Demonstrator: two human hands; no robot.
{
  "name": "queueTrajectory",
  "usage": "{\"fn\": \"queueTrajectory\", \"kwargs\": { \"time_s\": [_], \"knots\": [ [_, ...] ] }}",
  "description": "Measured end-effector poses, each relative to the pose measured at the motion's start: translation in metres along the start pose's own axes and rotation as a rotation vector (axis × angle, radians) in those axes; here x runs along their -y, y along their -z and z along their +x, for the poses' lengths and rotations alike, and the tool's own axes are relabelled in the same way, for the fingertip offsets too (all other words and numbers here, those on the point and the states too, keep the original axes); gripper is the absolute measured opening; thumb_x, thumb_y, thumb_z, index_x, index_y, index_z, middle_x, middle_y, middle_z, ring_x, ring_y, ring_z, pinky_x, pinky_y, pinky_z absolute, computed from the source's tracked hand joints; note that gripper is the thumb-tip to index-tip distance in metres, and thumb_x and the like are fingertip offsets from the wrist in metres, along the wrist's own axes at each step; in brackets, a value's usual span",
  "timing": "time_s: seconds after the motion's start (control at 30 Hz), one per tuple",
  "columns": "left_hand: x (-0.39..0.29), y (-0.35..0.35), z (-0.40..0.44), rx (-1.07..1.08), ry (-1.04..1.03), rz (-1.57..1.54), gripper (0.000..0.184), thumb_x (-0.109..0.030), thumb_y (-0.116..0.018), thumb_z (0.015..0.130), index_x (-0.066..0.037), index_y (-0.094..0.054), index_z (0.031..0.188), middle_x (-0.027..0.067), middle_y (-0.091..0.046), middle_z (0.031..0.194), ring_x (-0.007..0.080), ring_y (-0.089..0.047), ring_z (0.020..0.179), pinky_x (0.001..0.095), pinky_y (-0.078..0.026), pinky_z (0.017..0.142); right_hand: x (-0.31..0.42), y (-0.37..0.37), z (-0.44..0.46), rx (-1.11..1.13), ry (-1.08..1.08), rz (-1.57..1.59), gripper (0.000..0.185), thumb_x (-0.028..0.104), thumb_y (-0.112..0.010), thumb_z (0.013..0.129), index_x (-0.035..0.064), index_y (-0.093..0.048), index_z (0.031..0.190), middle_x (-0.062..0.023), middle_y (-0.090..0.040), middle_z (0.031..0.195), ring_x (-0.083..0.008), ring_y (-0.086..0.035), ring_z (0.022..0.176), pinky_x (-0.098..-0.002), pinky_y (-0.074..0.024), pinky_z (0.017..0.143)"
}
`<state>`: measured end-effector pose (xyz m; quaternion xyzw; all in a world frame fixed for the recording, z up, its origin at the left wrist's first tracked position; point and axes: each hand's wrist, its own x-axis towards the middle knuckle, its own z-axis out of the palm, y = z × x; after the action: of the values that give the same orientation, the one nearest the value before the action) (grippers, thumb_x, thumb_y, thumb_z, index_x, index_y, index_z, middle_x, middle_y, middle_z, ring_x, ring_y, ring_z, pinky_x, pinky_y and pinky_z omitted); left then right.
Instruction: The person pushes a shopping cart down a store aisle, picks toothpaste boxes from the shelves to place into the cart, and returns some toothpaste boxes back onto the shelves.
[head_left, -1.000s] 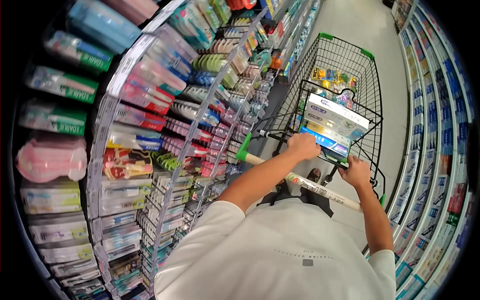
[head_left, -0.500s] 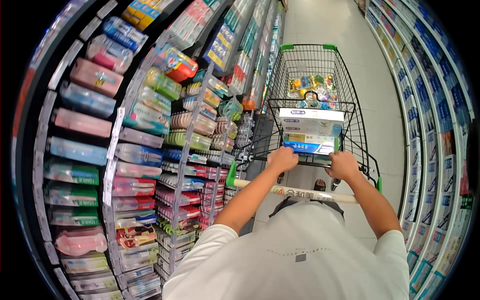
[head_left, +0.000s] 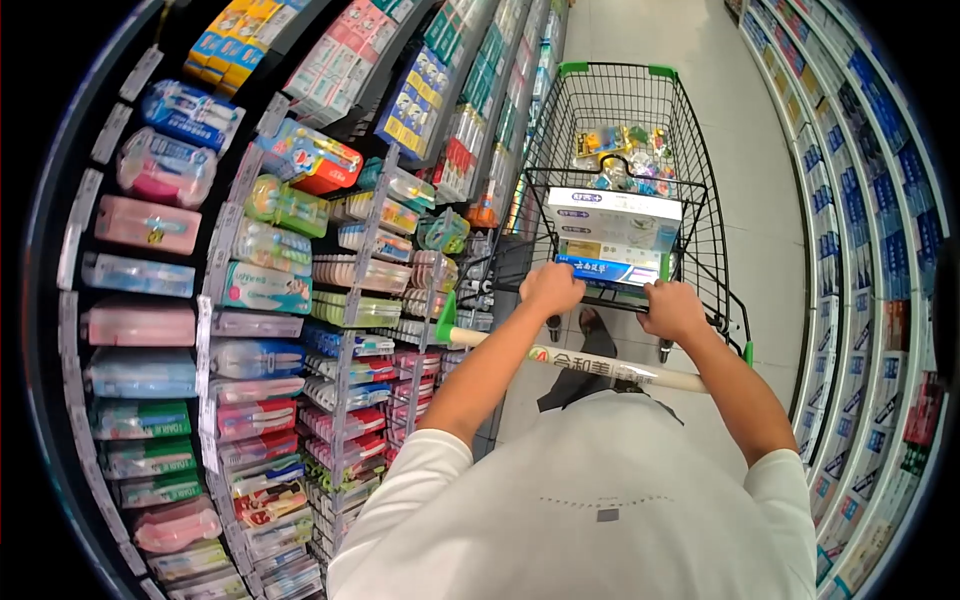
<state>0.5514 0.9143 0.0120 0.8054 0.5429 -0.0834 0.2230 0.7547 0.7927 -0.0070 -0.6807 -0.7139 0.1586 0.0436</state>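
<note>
1. The left hand (head_left: 552,290), near the centre of the frame, has its fingers curled inward beside the left end of a flat blue cardboard box with white lettering (head_left: 605,270). The fingertips are hidden, so I cannot tell whether they close on the box or on wire.
2. The right hand (head_left: 674,308) is also curled, near the box's right end. Its grip is equally unclear.
3. Behind the blue box, farther up the frame, are white cardboard boxes with purple-and-white labels (head_left: 615,208); a yellowish one shows only as a narrow strip between.
4. These boxes sit at the near end of a black wire shopping cart with green corners (head_left: 617,67), upper centre. Colourful plastic packets (head_left: 650,155) lie deeper in it, partly behind wire and too small to read.
5. Below the hands runs a cream tubular handle with printed characters (head_left: 590,364), partly covered by the forearms. Under it one foot (head_left: 591,322) is partly visible.
6. The white T-shirt (head_left: 600,500) is cut off by the bottom edge.
7. Left, packaged goods on dark shelving (head_left: 148,223) curve into the black border; right, a tall white shelf of mostly blue boxes (head_left: 880,230) is too blurred to read.
</note>
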Motion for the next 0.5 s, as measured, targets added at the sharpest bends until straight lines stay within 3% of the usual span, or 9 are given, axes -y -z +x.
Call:
{"fn": "queueTrajectory", "kwargs": {
  "time_s": [0.5],
  "knots": [
    [-0.023, 0.062, 0.167, 0.122, -0.065, 0.028, 0.041, -0.036, -0.05, 0.083, -0.005, -0.07, 0.099, 0.0182, -0.067, 0.103, 0.0373, -0.063, 0.098, 0.0469, -0.05, 0.085, -0.079, 0.047, 0.146, 0.0, -0.075, -0.064, 0.038, 0.038, -0.068, 0.072, 0.0044, -0.066, 0.09, -0.0151, -0.066, 0.085, -0.0319, -0.066, 0.078, -0.042, -0.053, 0.072]
  ]
}}
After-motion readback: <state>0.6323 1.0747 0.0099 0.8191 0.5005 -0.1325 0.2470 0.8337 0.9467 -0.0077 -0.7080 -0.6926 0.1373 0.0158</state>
